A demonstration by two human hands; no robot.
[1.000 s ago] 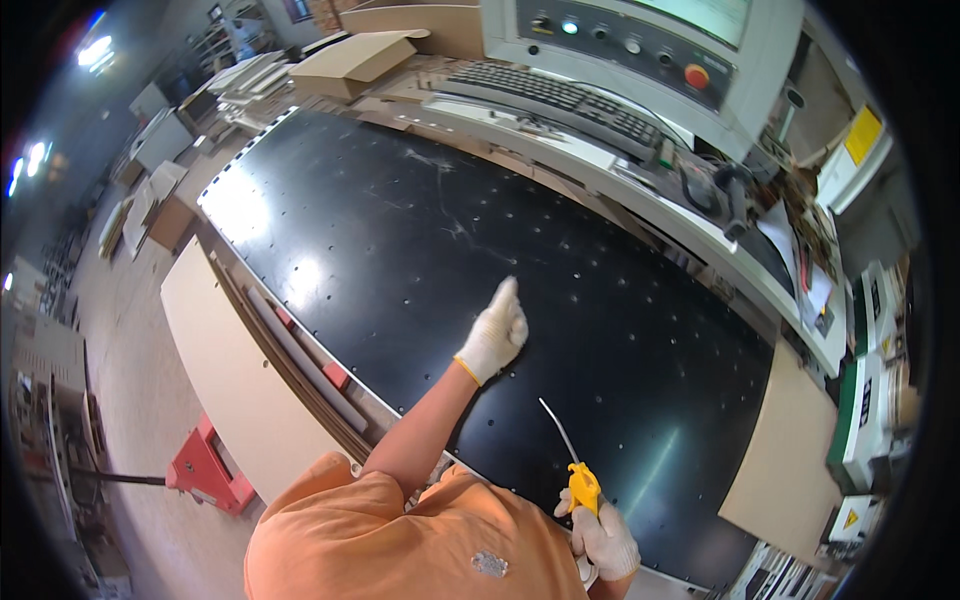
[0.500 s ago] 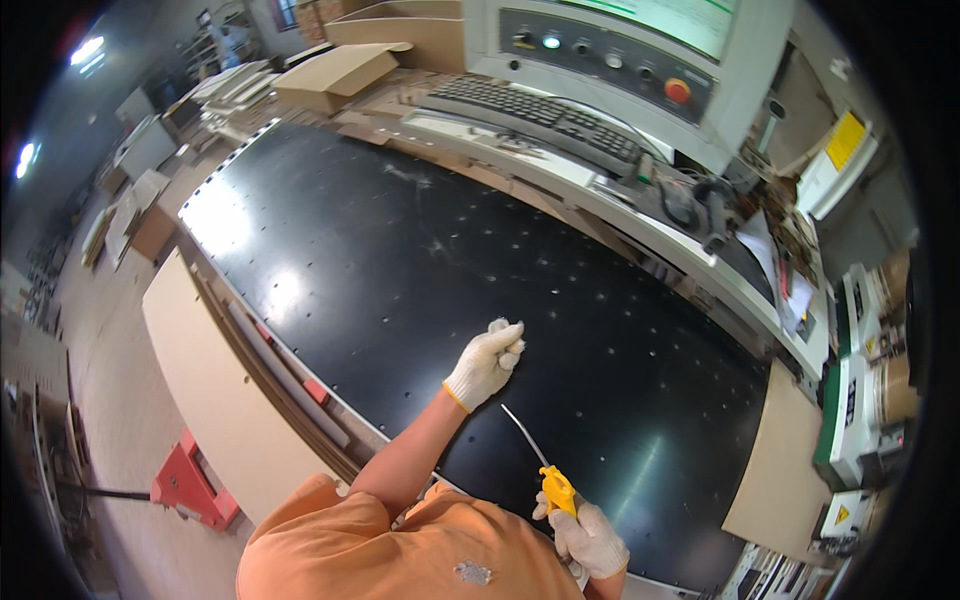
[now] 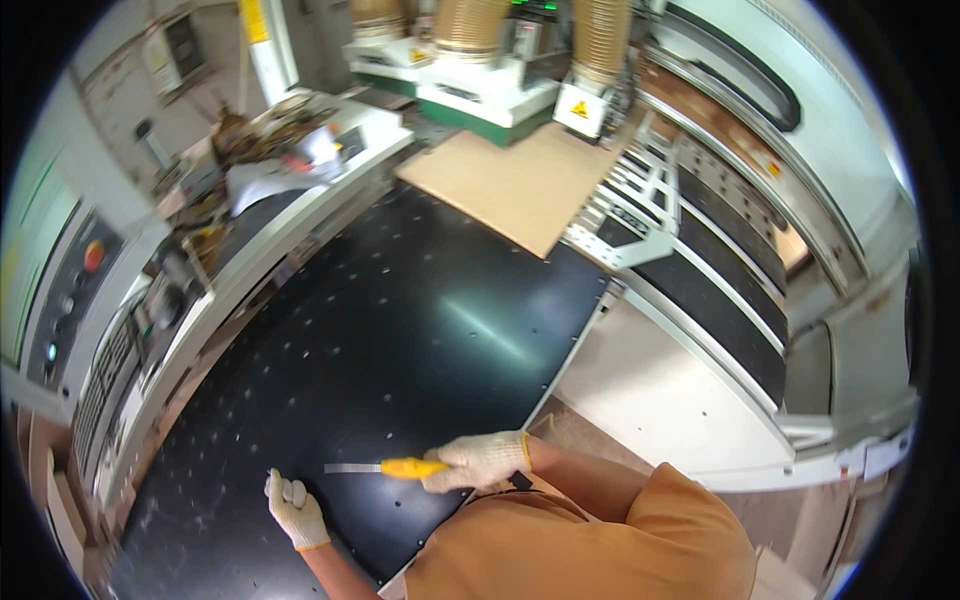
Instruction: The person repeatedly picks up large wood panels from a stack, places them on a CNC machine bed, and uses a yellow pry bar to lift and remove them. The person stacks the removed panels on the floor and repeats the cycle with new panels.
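My right hand (image 3: pixel 482 462), in a white knitted glove, grips the yellow handle of a slender metal-ended tool (image 3: pixel 405 468). The tool's thin silvery end points left, over the black table top dotted with small holes (image 3: pixel 400 330). From these frames I cannot make out its exact kind. My left hand (image 3: pixel 296 510), gloved the same way, is closed over the table to the left of the tool's tip. Its fingers are curled in, and whatever they may hold is hidden.
A tan board (image 3: pixel 500 185) lies at the table's far end, below a white-and-green machine head (image 3: pixel 490 105) with ribbed hoses. At left stand a control panel (image 3: pixel 75 290) and a shelf with papers (image 3: pixel 285 175). A slatted machine bed (image 3: pixel 700 270) runs along the right.
My view has swung right, toward the machine at the table's far end. The tool has turned from pointing up-left to pointing left. My left hand remains closed, now lower left in view.
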